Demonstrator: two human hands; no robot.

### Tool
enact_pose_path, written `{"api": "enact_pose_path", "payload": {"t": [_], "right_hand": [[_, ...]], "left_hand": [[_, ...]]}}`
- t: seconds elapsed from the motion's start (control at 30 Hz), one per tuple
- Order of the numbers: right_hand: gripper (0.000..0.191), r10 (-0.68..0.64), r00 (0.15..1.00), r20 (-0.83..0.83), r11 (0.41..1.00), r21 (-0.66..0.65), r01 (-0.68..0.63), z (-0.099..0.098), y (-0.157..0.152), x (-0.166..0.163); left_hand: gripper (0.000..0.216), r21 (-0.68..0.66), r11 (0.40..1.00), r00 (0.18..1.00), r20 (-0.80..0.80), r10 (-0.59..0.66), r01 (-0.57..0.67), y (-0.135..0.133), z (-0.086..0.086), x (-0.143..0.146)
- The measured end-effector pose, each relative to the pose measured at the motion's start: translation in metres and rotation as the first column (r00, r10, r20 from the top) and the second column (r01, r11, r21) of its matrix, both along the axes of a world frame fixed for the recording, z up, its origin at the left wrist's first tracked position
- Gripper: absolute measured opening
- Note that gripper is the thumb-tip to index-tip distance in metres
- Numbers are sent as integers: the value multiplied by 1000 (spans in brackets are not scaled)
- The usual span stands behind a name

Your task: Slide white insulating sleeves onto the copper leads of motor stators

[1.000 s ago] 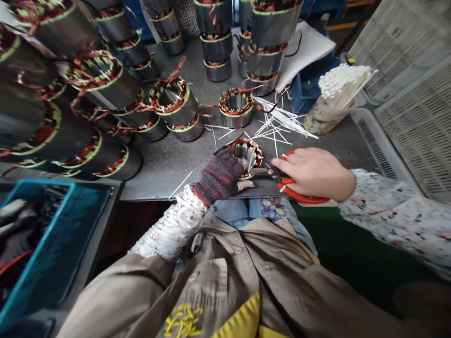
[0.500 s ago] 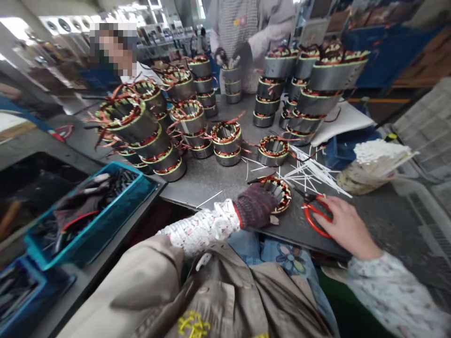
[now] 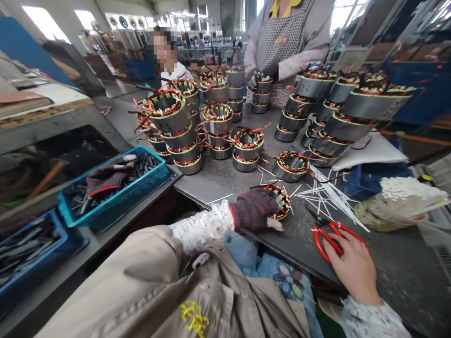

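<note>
My left hand [image 3: 255,210], in a dark knitted glove with bare fingertips, grips the near left side of a motor stator [image 3: 284,203] at the table's front edge. The stator is a ring with copper windings and pale slot liners; the glove hides much of it. To its right, my bare right hand [image 3: 352,265] holds red-handled scissors [image 3: 319,237], with fingers in the handle loops. Their dark blades point toward the stator, apart from it. Behind them lie loose thin white sticks [image 3: 334,197]. Another stator [image 3: 291,166] sits just beyond the held one.
Stacked stators stand at left [image 3: 186,152] and right [image 3: 329,138]. A teal bin [image 3: 102,220] of black pieces, with a glove on top, is at left beside a blue bin [image 3: 66,239]. A bag of white sticks [image 3: 377,216] stands right. A co-worker [image 3: 282,51] stands opposite.
The scissors in my right hand have moved right and toward me, away from the stator. My left hand stays on the stator. The view has turned left.
</note>
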State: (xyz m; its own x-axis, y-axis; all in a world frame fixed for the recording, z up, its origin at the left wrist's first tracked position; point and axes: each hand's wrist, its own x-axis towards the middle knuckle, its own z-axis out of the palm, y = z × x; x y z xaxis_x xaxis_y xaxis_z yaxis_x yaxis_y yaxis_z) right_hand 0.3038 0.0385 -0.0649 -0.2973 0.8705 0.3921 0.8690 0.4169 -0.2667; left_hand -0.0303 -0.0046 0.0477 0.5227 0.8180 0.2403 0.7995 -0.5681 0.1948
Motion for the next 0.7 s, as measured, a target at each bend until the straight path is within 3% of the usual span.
{"api": "enact_pose_path", "payload": {"t": [0.07, 0.1, 0.17, 0.23, 0.37, 0.5, 0.7], "right_hand": [[48, -5, 1000, -4, 1000, 1, 5, 1, -2, -2], [47, -7, 1000, -8, 1000, 1, 7, 2, -3, -4], [44, -8, 1000, -14, 1000, -6, 8, 4, -4, -7], [41, -14, 1000, -21, 1000, -7, 14, 6, -5, -8], [38, -12, 1000, -13, 1000, 7, 12, 4, -6, -7], [42, 2, 1000, -19, 996, 86, -1, -3, -3, -3], [46, 45, 999, 13, 982, 181, -46, -7, -3, 0]], "left_hand": [[47, 92, 992, 954, 296, 54, -85, 13, 17, -21], [46, 142, 973, 907, 405, 113, -184, 24, 27, -33], [51, 202, 888, 847, 444, 294, -414, 54, 43, -56], [65, 197, 819, 841, 188, 508, -538, 91, 52, -73], [51, 125, 825, 820, -107, 563, -551, 143, 52, -92], [36, 99, 833, 791, -268, 550, -545, 152, 55, -104], [36, 43, 912, 824, -413, 389, -409, 148, 67, -123]]}}
